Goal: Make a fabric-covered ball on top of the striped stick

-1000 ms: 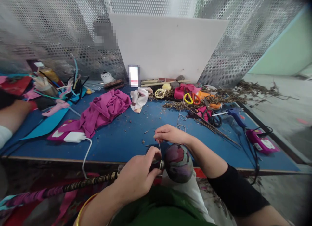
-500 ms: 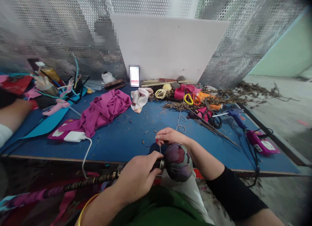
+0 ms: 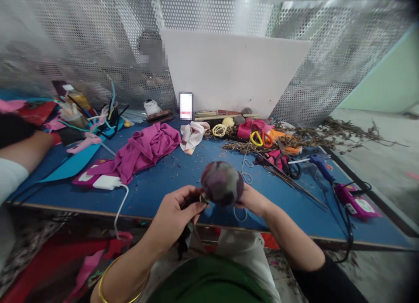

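— Where is the ball?
— The ball is held above the near edge of the table, between my hands.
— And your grip?
— My left hand is closed tight round the stick at the ball's left. My right hand lies against its right side. Its fingers are hidden, so I cannot tell its grip. The string loops just below.

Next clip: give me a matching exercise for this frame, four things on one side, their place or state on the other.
1 fabric ball
2 magenta cloth
3 yellow-and-orange scissors
4 glue gun

A blue, at the right
B gripped by the left hand
C crumpled, left of centre
D at the back, by dry twigs

Pairs: 1-B, 2-C, 3-D, 4-A
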### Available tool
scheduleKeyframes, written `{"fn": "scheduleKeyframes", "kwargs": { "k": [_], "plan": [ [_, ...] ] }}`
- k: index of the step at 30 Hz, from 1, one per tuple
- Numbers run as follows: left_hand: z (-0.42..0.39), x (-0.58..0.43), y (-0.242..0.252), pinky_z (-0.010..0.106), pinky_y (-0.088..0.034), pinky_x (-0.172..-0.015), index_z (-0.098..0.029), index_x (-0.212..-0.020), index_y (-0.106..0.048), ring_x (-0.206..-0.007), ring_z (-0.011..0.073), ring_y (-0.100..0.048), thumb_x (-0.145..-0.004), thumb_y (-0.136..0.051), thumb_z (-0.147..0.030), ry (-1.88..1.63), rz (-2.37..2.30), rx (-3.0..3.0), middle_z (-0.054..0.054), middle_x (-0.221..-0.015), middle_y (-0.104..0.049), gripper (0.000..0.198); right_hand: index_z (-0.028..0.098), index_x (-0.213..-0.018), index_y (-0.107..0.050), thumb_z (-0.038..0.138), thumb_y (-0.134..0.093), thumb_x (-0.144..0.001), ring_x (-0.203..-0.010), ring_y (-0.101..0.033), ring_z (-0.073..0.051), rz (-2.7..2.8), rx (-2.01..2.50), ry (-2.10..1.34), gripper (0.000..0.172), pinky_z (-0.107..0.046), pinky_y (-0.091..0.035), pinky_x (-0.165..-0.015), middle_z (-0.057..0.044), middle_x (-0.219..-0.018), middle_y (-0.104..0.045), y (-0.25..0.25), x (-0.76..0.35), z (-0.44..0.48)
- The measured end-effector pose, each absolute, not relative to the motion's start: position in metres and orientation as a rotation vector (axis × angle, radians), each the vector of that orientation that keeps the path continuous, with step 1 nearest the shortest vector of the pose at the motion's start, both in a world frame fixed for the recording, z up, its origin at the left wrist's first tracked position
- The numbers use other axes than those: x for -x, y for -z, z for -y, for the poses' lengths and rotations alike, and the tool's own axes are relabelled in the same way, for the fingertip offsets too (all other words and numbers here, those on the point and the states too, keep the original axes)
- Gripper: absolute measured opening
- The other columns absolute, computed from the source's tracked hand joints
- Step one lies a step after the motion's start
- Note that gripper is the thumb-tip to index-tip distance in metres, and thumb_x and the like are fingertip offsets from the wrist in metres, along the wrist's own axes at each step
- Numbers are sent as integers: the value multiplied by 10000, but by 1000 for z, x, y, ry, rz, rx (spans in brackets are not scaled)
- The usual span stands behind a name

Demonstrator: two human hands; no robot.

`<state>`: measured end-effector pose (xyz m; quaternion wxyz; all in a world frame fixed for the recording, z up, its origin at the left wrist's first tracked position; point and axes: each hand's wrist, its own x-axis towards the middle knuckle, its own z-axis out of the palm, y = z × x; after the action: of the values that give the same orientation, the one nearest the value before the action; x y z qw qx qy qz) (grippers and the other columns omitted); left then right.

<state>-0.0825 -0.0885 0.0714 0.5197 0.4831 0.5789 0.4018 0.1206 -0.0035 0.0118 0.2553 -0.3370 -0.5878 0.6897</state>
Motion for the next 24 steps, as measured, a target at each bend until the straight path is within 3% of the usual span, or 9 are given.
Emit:
{"fn": "scheduleKeyframes", "kwargs": {
  "k": [6,9,11,12,15,17,24],
  "plan": [
    [80,78,-54,164,-293,-383,-133,-835,-610,-423,42,-456,-593,-813,-337,-1055,-1180,-627,-15,-657,-608,377,187,-598,-585,370,-507,-935,-841,-559,-193,1626,684,-1100,391,-312,-445,-734,-72,-821,-616,-26,-125,54],
    [79,72,-48,159,-289,-378,-136,-855,-595,-413,38,-453,-576,-826,-353,-1062,-1129,-583,-19,-657,-606,423,202,-641,-586,386,-485,-947,-985,-574,-250,1471,564,-1205,371,-349,-474,-752,-95,-870,-644,-23,-114,67],
    [79,69,-46,159,-322,-404,-130,-863,-602,-438,40,-467,-569,-833,-347,-1053,-1140,-586,-13,-668,-613,432,206,-646,-561,421,-483,-942,-919,-601,-257,1354,460,-1389,374,-361,-491,-716,-85,-755,-626,-20,-103,71],
    [80,68,-46,159,-334,-418,-125,-867,-611,-444,38,-465,-569,-833,-343,-1035,-1143,-592,-16,-659,-606,431,208,-644,-540,439,-480,-939,-795,-608,-234,1277,414,-1491,379,-342,-492,-650,-61,-671,-585,-18,-98,72],
    [81,64,-47,157,-332,-436,-116,-880,-638,-442,26,-434,-580,-819,-340,-1011,-1162,-607,-21,-650,-594,416,208,-604,-439,451,-465,-939,-441,-380,-115,1039,422,-1709,415,-232,-312,-405,31,-524,-386,-14,-86,75],
    [82,61,-47,157,-318,-432,-118,-885,-653,-443,26,-421,-591,-802,-334,-1046,-1215,-640,-16,-665,-602,394,203,-572,-389,424,-479,-940,-446,-287,-96,1026,558,-1628,438,-227,-232,-412,47,-514,-325,-13,-84,79],
    [81,56,-51,182,-359,-460,-119,-873,-692,-488,69,-458,-576,-763,-328,-1075,-1368,-737,-10,-641,-618,370,193,-615,-387,280,-396,-991,-521,-360,-97,1565,771,-1069,387,-241,-278,-507,38,-557,-389,-24,-91,95]
  ]
}}
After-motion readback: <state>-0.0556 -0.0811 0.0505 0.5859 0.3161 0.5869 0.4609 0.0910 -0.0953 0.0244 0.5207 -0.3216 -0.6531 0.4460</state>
